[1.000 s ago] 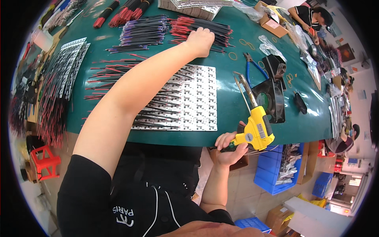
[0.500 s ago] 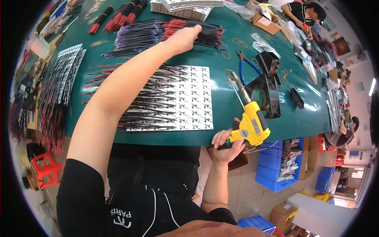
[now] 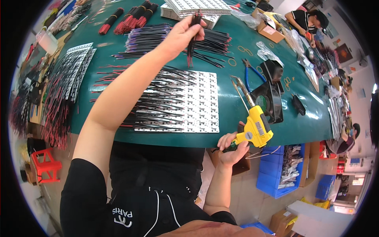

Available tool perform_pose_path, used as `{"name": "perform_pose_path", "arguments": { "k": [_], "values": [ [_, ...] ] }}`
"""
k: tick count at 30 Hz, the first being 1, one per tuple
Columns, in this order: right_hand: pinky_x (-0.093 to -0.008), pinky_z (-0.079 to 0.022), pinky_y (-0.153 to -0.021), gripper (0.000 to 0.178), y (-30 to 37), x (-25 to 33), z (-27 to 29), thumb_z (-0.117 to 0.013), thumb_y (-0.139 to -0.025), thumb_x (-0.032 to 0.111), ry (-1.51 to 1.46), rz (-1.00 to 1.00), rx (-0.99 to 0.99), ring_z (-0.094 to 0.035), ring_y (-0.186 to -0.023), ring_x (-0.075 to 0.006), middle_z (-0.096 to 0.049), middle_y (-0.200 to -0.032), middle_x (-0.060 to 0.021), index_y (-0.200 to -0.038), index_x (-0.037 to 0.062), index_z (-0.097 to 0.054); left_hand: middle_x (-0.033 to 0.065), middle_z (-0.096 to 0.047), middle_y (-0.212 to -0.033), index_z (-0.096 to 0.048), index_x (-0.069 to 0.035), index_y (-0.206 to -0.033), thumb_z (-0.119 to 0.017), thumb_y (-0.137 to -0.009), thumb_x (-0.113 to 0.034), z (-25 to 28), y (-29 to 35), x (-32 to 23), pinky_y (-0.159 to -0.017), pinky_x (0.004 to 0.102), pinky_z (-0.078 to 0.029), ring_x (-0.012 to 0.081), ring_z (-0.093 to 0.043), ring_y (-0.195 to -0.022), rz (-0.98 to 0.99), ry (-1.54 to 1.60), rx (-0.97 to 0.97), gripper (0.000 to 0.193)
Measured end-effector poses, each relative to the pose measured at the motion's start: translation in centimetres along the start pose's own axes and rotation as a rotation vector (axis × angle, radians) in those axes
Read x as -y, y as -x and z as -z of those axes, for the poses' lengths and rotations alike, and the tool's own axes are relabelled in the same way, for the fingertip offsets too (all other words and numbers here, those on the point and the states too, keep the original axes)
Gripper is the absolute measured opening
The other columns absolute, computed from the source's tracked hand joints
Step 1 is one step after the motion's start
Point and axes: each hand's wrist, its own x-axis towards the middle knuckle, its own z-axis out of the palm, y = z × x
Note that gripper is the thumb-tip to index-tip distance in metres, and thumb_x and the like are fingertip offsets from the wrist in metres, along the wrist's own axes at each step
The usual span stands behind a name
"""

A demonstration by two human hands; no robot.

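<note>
My left hand [image 3: 182, 36] is closed round a small bunch of black and red wires [image 3: 190, 55], held upright above the far part of the table. Beneath it lie a pile of loose black wires with red ends [image 3: 216, 41] and a purple-ended wire pile [image 3: 147, 38]. My right hand [image 3: 232, 151] grips the handle of a yellow soldering gun [image 3: 258, 125] at the table's front edge, its metal tip pointing up and away. Between the hands a white circuit board panel [image 3: 203, 103] lies flat, with rows of black and red wires [image 3: 158, 100] across its left part.
Blue-handled pliers [image 3: 248, 77] and a black holder [image 3: 270, 94] stand right of the panel. Wired panels [image 3: 77, 67] hang over the left side. Stacked white panels [image 3: 197, 6] and tied wire bundles [image 3: 142, 14] lie at the back. A co-worker [image 3: 306, 21] sits far right.
My left hand has lifted a bunch of wires off the pile and now holds it upright. The soldering gun stays in my right hand. The whole view has shifted slightly.
</note>
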Motion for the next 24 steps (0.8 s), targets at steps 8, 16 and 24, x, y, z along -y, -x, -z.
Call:
{"name": "perform_pose_path", "arguments": {
  "k": [8,16,24],
  "values": [
    [-0.025,-0.037,-0.038,0.064,0.0,0.1,-0.6,-0.046,-0.091,0.042,0.034,0.021,-0.008,-0.038,-0.037,-0.011,-0.041,-0.053,-0.0032,-0.124,-0.011,-0.033,-0.0001,-0.056,-0.084,-0.053,-0.005,-0.109,-0.046,-0.096,-0.019,0.0,0.2,-0.8,-0.075,0.022,-0.045,0.0083,-0.054,-0.078,-0.013,-0.051,-0.037,0.02],
    [-0.0249,-0.036,-0.037,0.064,0.2,0.1,-0.3,-0.046,-0.091,0.042,0.046,-0.003,-0.014,-0.038,-0.036,-0.0111,-0.04,-0.052,-0.0034,-0.124,-0.0107,-0.032,-0.0038,-0.049,-0.068,-0.057,-0.001,-0.1,-0.053,-0.091,-0.012,-3.1,3.0,-9.1,-0.059,0.019,-0.039,0.0011,-0.046,-0.065,-0.047,-0.48,0.029,0.015],
    [-0.0244,-0.035,-0.036,0.064,-0.1,0.2,0.0,-0.045,-0.092,0.044,0.031,-0.044,0.009,-0.037,-0.036,-0.0111,-0.039,-0.052,-0.0031,-0.124,-0.0104,-0.031,0.011,-0.053,-0.075,-0.061,0.004,-0.089,-0.066,-0.079,-0.006,-2.5,8.6,-6.5,-0.061,0.0297,-0.042,0.0226,-0.052,-0.066,-0.165,-0.867,0.065,0.015]
  ]
}}
